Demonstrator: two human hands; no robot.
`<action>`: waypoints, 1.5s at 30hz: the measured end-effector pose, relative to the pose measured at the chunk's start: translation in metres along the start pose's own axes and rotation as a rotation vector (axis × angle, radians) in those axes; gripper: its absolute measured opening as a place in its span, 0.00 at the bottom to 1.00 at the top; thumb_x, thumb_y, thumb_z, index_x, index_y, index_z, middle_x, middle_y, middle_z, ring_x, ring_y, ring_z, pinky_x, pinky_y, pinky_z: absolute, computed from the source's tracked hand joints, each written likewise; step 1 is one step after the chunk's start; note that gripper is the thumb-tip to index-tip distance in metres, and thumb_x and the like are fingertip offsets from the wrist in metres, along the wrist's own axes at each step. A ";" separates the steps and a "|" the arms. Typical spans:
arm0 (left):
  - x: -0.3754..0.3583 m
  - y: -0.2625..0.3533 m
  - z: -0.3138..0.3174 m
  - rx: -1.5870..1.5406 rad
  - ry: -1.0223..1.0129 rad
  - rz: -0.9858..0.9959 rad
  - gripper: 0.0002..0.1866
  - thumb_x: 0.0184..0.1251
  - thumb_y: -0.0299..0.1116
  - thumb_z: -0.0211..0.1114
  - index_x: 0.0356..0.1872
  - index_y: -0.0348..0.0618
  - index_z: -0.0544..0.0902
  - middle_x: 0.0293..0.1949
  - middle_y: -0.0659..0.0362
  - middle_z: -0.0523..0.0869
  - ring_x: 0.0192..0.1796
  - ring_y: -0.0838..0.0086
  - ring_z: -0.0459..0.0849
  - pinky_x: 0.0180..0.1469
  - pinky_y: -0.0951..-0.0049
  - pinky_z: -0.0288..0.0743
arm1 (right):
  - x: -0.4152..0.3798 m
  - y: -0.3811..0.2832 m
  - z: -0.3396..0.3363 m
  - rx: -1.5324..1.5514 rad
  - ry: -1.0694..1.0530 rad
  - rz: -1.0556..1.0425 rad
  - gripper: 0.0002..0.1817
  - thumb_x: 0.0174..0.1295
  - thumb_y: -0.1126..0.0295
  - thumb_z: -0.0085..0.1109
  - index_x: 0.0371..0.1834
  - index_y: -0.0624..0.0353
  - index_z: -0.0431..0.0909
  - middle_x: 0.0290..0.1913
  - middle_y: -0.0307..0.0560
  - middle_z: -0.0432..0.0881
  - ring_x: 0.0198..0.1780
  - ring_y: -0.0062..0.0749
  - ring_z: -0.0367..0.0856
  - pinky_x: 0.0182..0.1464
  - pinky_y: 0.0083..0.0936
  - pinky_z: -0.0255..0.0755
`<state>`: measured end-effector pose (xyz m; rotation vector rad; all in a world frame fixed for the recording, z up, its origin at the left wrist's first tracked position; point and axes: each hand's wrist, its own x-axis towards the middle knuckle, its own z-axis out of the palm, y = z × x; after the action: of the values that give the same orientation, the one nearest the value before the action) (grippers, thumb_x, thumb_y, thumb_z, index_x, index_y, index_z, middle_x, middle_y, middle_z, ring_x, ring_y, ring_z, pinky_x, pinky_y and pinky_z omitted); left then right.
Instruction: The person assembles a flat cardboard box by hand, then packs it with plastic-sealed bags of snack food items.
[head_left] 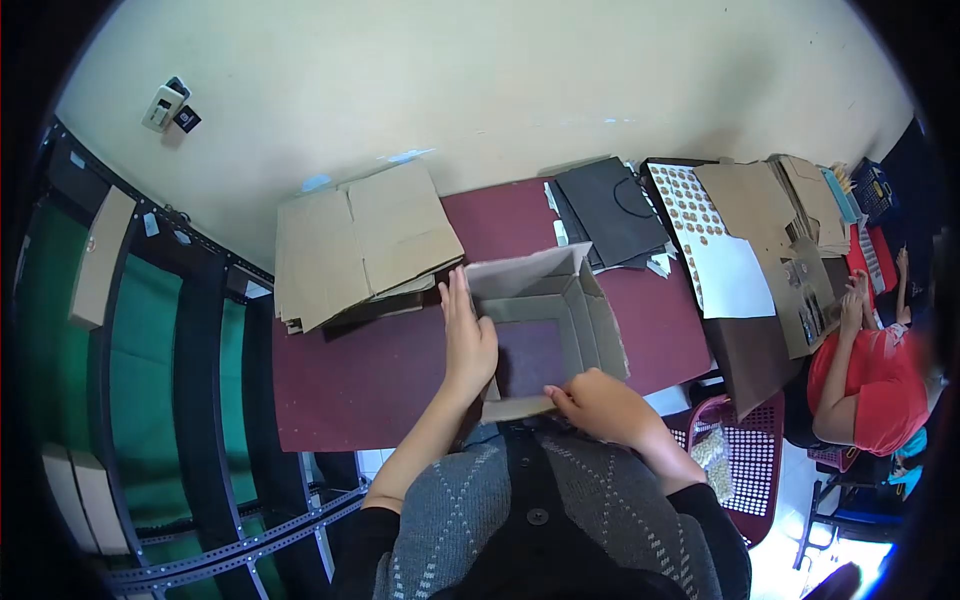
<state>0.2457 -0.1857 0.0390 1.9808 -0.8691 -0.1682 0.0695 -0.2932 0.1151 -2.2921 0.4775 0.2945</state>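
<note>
Grey patterned knitwear [455, 520] filled the foreground, the wearer's own, and just past it both hands were at work on a cardboard box [600, 320]. The left hand [468, 345] lay along the box's left wall, its fingers extended and close together with the thumb a little apart, pressing rather than grasping. The right hand [612, 408] was curled at the near right corner, thumb and bent fingers closed on the near edge.

The box stood on the maroon table [350, 385], right in front of the body. Its four walls were up, while the bottom looked unclosed, since a dark reddish surface showed through (the table itself, I'd judge). So the shaping seemed partly done, with the base and the top not yet shut. Its opening faced up toward the camera; the side walls ran away from the body, leaning slightly left at the far end. It looked nearly square from above, so I couldn't pick out a sure long axis.

Left of the box lay a stack of flattened cardboard [375, 240], and beyond it to the right, black paper bags [610, 215]. Farther right were a sheet of round stickers [685, 205] and a white sheet [738, 280]. A pink basket [755, 465] sat below the table's right end, and a co-worker in red [880, 385] was busy at the far right.
</note>
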 end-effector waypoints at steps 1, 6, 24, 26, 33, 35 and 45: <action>0.007 -0.002 0.003 -0.012 -0.006 -0.018 0.38 0.59 0.20 0.44 0.73 0.35 0.44 0.73 0.39 0.46 0.75 0.43 0.39 0.75 0.54 0.38 | 0.004 -0.002 0.001 -0.041 -0.036 0.012 0.26 0.68 0.57 0.47 0.21 0.69 0.80 0.25 0.67 0.78 0.31 0.62 0.78 0.39 0.46 0.73; 0.025 -0.025 0.007 -0.288 -0.016 -0.019 0.38 0.59 0.22 0.45 0.73 0.36 0.44 0.72 0.39 0.49 0.74 0.49 0.48 0.75 0.58 0.41 | 0.013 -0.010 -0.011 -0.123 -0.200 -0.109 0.24 0.68 0.55 0.48 0.28 0.67 0.82 0.28 0.63 0.80 0.33 0.58 0.80 0.40 0.44 0.74; -0.019 -0.062 -0.008 -0.566 -0.048 0.013 0.37 0.70 0.46 0.43 0.74 0.39 0.43 0.76 0.49 0.45 0.77 0.61 0.41 0.75 0.63 0.34 | 0.099 0.165 -0.006 0.260 0.516 0.048 0.38 0.64 0.68 0.53 0.75 0.56 0.45 0.60 0.68 0.72 0.63 0.60 0.70 0.65 0.37 0.61; -0.024 -0.055 -0.009 -0.512 -0.030 -0.025 0.37 0.72 0.49 0.40 0.74 0.39 0.43 0.75 0.49 0.44 0.77 0.60 0.40 0.75 0.62 0.34 | 0.087 0.121 -0.014 0.407 0.464 0.260 0.44 0.60 0.73 0.56 0.76 0.50 0.40 0.69 0.65 0.62 0.70 0.57 0.60 0.69 0.42 0.56; -0.028 -0.066 -0.001 -0.308 0.030 -0.021 0.32 0.74 0.45 0.43 0.74 0.42 0.52 0.73 0.45 0.51 0.75 0.56 0.49 0.74 0.61 0.42 | 0.099 0.078 -0.005 -0.639 0.341 -0.126 0.49 0.47 0.74 0.63 0.75 0.41 0.49 0.77 0.51 0.43 0.77 0.55 0.37 0.73 0.56 0.36; -0.029 -0.064 -0.003 -0.294 -0.004 -0.004 0.32 0.73 0.45 0.44 0.74 0.41 0.51 0.72 0.45 0.52 0.75 0.56 0.50 0.74 0.61 0.42 | 0.110 0.074 -0.006 -0.535 0.477 -0.343 0.49 0.45 0.67 0.68 0.74 0.42 0.54 0.77 0.49 0.44 0.77 0.54 0.37 0.73 0.56 0.36; -0.044 -0.046 0.007 0.070 -0.342 0.089 0.40 0.66 0.61 0.51 0.74 0.57 0.53 0.74 0.41 0.44 0.75 0.41 0.41 0.72 0.46 0.39 | 0.183 0.099 0.005 -0.497 0.368 -0.322 0.39 0.45 0.59 0.71 0.64 0.47 0.66 0.63 0.48 0.69 0.70 0.46 0.60 0.70 0.57 0.46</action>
<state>0.2329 -0.1487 -0.0114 2.0054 -1.1937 -0.4398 0.1924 -0.3983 -0.0164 -2.8784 0.2182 -0.1982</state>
